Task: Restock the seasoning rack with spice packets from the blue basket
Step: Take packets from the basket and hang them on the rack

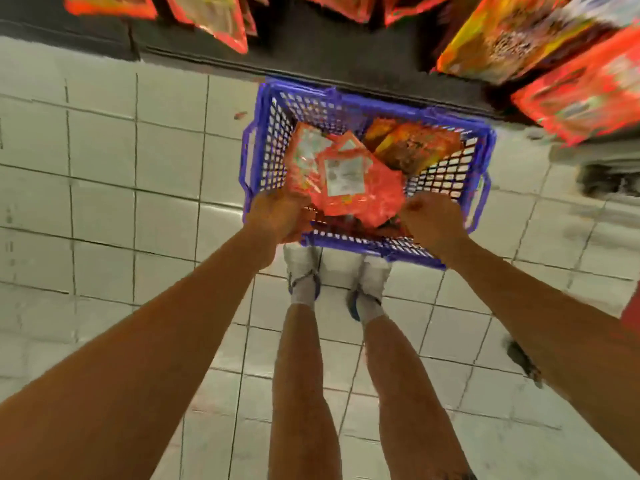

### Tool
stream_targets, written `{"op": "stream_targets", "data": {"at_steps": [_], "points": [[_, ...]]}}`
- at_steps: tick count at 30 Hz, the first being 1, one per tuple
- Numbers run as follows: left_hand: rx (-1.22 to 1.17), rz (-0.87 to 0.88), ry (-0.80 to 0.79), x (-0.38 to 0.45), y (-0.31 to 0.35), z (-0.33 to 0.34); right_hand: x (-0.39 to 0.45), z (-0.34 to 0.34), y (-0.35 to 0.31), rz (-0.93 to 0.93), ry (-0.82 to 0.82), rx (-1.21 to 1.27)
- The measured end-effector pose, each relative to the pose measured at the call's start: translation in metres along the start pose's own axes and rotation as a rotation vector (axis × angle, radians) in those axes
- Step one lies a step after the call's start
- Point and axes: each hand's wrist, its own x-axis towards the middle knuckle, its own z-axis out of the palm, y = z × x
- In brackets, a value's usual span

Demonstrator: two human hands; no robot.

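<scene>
No brand name or writing can be read: the white label panels on the packets are too blurred to make out.

A blue plastic lattice-sided basket (446, 181) stands on a floor of pale square tiles with dark grout lines (104, 188), its far edge close against the dark base of the seasoning rack (311, 46). Inside the basket lies a loose heap of red-orange foil spice packets with white label panels (349, 181) on the left and middle, at least three of them overlapping, and beside them, toward the far right corner, at least one yellow-brown spice packet (415, 147).

Both bare arms reach down into the basket. The left hand (277, 216) is at the near left corner, its fingers curled at the edge of the red-orange heap and apparently holding a packet there. The right hand (429, 216) is at the near right side, fingers bent at the heap's other edge; whether its grip actually closes on a packet cannot be told through the blur.

On the rack, red-edged packets (211, 19) hang along the top of the view, and larger yellow and red bags (540, 50) fill the upper right.

Below the basket stand the person's two bare legs in white socks and shoes (304, 275).
</scene>
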Motion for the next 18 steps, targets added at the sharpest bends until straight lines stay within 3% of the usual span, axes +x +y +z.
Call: {"op": "stream_targets", "data": {"at_steps": [4,6,8,12,15,18], "points": [[-0.027,-0.056,-0.095,0.091,-0.027,0.005,0.077,0.08,0.016,-0.192,-0.059,-0.294],[0.082,-0.029,-0.083,0.131,-0.039,0.004,0.111,0.118,0.022,-0.276,-0.126,-0.451],[0.35,0.042,-0.072,0.167,-0.052,0.005,0.142,0.15,0.026,-0.378,-0.151,-0.592],[0.852,0.227,-0.035,0.21,-0.086,0.004,0.171,0.178,0.035,-0.399,-0.186,-0.696],[0.911,0.248,0.049,0.22,-0.094,0.0,0.165,0.167,0.03,-0.457,-0.099,-0.66],[0.806,0.298,0.017,0.222,-0.099,-0.005,0.15,0.14,0.015,-0.508,-0.161,-0.326]]}}
